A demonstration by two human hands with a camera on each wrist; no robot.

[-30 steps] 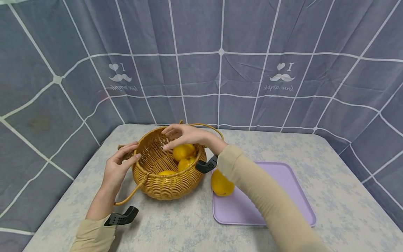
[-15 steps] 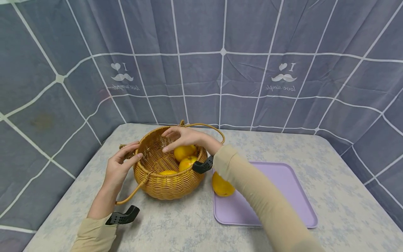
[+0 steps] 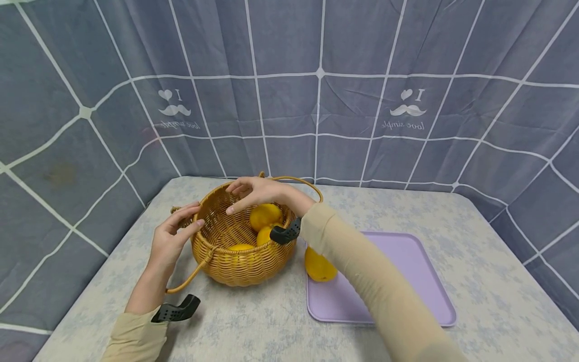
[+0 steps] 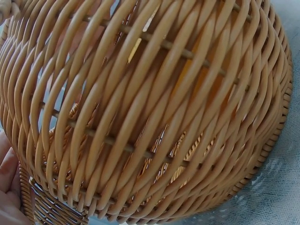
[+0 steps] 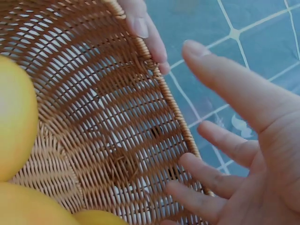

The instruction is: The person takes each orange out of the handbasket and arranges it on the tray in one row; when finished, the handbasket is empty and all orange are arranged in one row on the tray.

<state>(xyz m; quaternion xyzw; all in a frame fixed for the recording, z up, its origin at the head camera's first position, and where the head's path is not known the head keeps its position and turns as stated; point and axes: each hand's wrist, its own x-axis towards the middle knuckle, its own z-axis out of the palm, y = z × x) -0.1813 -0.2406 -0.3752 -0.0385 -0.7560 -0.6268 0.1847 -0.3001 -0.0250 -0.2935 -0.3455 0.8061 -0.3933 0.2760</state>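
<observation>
A round wicker basket (image 3: 244,269) with several smooth yellow fruits (image 3: 264,216) inside stands left of the middle of the table; their exact kind is unclear. At the basket's left rim, my left hand (image 3: 169,239) grips the edge with thumb and fingertips. My right hand (image 3: 258,193) hovers over the basket's opening, fingers spread and lightly bent, holding nothing. In the right wrist view its thumb and fingers are apart beside the rim, with large yellow fruits (image 5: 14,117) at the left. The left wrist view is filled by the basket's woven wall (image 4: 140,117).
A lilac tray (image 3: 344,306) lies right of the basket, partly hidden by the right sleeve. One yellow fruit (image 3: 320,266) rests at the tray's left edge. The basket's thin handles (image 3: 187,281) stick out to the sides. A grey-blue gridded curtain (image 3: 289,110) hangs behind the table.
My right hand has shifted slightly left over the basket, still with nothing in it. My left hand stays on the rim, and the fruits look unmoved.
</observation>
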